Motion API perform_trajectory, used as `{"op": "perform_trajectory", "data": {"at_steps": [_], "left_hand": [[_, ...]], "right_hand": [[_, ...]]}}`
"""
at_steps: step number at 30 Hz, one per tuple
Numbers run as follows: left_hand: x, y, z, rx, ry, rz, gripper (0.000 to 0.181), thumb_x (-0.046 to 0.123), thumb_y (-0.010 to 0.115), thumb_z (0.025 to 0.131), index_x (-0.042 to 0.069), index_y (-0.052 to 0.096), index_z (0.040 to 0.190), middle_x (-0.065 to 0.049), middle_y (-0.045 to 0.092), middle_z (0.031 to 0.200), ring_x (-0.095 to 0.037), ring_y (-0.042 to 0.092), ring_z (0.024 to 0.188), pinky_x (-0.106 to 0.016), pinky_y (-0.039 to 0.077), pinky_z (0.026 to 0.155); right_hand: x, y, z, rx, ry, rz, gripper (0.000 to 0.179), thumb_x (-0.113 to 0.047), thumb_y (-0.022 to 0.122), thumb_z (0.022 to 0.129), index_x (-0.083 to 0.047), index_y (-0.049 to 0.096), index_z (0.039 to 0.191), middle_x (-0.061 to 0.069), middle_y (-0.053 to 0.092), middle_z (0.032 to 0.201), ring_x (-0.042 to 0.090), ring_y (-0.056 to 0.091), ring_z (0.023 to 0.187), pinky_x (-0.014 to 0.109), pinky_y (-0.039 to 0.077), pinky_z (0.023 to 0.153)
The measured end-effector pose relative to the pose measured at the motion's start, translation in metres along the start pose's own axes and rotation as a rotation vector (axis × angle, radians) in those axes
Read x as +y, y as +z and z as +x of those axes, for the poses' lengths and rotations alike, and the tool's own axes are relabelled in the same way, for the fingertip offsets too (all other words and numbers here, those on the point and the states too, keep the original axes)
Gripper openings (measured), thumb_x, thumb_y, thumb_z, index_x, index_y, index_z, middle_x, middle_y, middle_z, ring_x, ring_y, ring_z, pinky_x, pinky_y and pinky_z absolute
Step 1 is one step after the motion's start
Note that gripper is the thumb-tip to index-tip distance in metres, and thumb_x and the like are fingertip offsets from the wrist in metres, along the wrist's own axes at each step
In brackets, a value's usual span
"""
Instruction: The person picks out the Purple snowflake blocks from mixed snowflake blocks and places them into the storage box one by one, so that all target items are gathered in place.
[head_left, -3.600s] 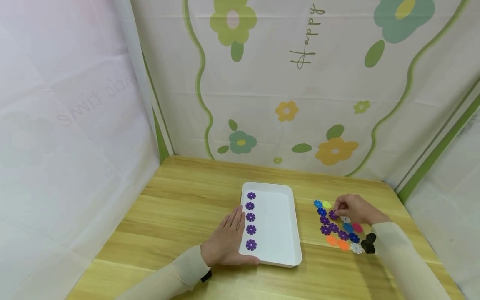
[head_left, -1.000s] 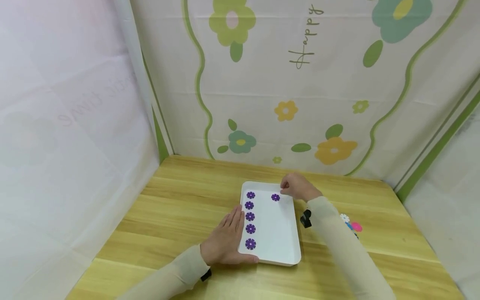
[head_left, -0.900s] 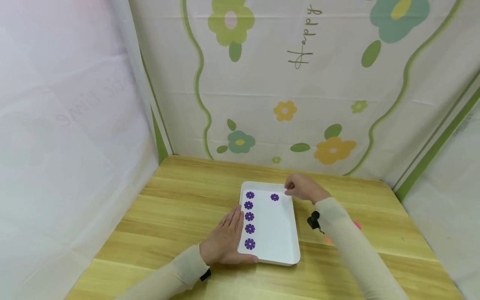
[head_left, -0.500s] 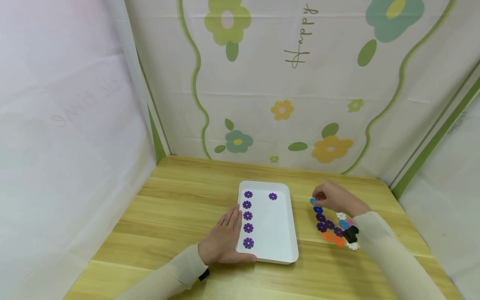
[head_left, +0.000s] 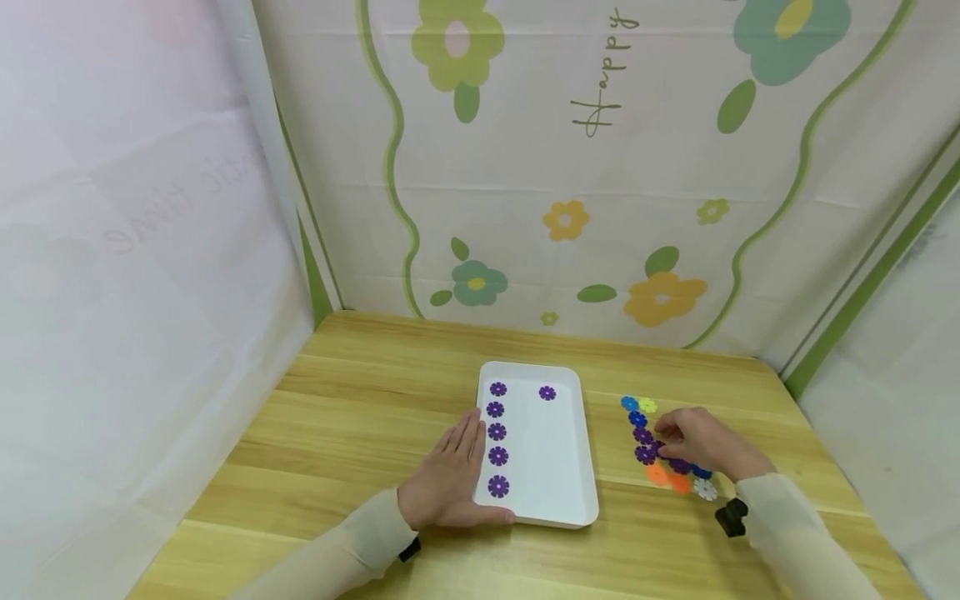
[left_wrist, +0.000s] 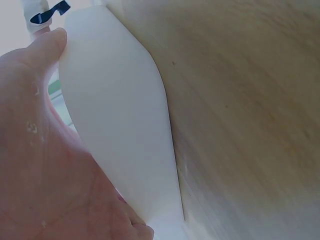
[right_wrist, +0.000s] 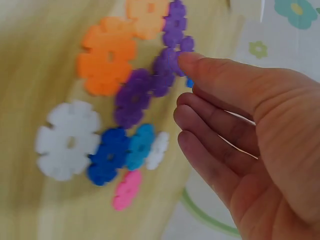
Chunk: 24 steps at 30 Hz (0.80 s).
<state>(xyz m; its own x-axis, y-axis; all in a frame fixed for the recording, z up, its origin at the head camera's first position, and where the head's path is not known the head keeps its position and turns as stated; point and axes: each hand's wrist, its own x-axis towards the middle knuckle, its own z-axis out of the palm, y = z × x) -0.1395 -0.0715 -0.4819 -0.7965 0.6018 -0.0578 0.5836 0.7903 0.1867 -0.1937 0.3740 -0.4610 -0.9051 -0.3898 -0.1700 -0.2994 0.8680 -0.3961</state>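
My left hand (head_left: pixel 444 483) lies along the left side of a white tray (head_left: pixel 547 467), its fingers straight against the rim and its thumb at the near edge. The tray's outer wall (left_wrist: pixel 115 105) fills the left wrist view's middle. Five-in-a-column is how purple snowflake discs (head_left: pixel 497 432) line the tray's left side; a single purple disc (head_left: pixel 547 392) lies at its far right. My right hand (head_left: pixel 705 442) is over the loose discs on the table, thumb and fingers apart. In the right wrist view its thumb tip overlaps a purple disc (right_wrist: pixel 164 72); contact is unclear.
Around the right hand lie orange discs (right_wrist: pixel 106 56), a white disc (right_wrist: pixel 68 141), blue discs (right_wrist: pixel 108 155), a pink disc (right_wrist: pixel 127 190) and a yellow disc (head_left: pixel 648 405). The wooden table (head_left: pixel 390 400) ends at a floral curtain (head_left: pixel 517 167).
A purple disc was set at the tray's far right and released. My right hand then went back right to the loose discs and lowered toward the purple ones. My left hand stayed put.
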Motion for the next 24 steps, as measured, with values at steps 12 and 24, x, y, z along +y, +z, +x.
{"op": "perform_trajectory", "data": {"at_steps": [12, 24], "left_hand": [[0.001, -0.001, 0.001, 0.003, -0.007, -0.012, 0.132, 0.09, 0.053, 0.085, -0.009, 0.018, 0.165, -0.031, 0.01, 0.174, -0.044, 0.016, 0.164, -0.053, 0.026, 0.132], [0.001, -0.002, 0.0, -0.001, -0.018, -0.004, 0.133, 0.091, 0.052, 0.084, -0.008, 0.018, 0.165, -0.029, 0.011, 0.175, -0.042, 0.016, 0.164, -0.051, 0.027, 0.132]], "right_hand": [[0.013, 0.013, 0.002, 0.018, 0.03, 0.051, 0.02, -0.011, 0.083, 0.09, -0.003, 0.076, 0.108, -0.003, 0.073, 0.09, 0.007, 0.065, 0.079, 0.024, 0.058, 0.068], [0.015, 0.0, 0.009, -0.012, 0.038, 0.117, 0.01, -0.008, 0.079, 0.094, -0.009, 0.07, 0.09, -0.001, 0.071, 0.084, 0.012, 0.064, 0.071, 0.023, 0.054, 0.062]]}}
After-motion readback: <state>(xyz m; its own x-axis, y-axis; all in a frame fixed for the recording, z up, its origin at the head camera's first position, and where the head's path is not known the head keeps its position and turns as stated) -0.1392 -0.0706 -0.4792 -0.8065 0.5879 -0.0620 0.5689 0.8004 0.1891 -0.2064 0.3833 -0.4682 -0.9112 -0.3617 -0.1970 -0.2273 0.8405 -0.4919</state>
